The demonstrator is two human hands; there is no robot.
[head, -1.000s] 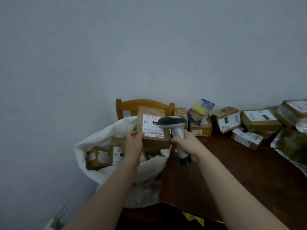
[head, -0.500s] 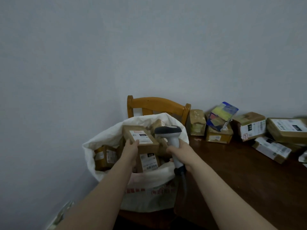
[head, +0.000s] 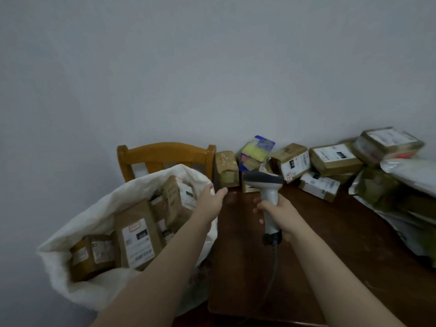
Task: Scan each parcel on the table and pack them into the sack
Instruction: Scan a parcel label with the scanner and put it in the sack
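Plain grey wall [head: 212, 67] backs a dark wooden table [head: 330, 256], with a wooden chair [head: 165, 153] beyond the left hand.

Change noted: half a second ago the left hand [head: 211, 200] held a labelled brown parcel over the sack. It now holds nothing, fingers extended and relaxed, over the sack's far rim at the table corner. Judgement: that parcel has been dropped in. Which of the boxes it is cannot be settled, though a tall labelled box [head: 138, 237] stands below the left forearm.

The white sack [head: 77, 274] stands open left of the left arm, holding several brown boxes.

The right hand [head: 278, 213] is wrapped round the handle of the scanner [head: 266, 185], head upright, cable trailing down toward the person.

Outstanding: a small brown box [head: 226, 168] just beyond the left fingertips, likely the next pick. A colourful packet [head: 258, 152] sits beyond the scanner. A row of labelled parcels [head: 335, 159] and soft bags [head: 401, 197] lies right of the right hand. The task is well short of complete.
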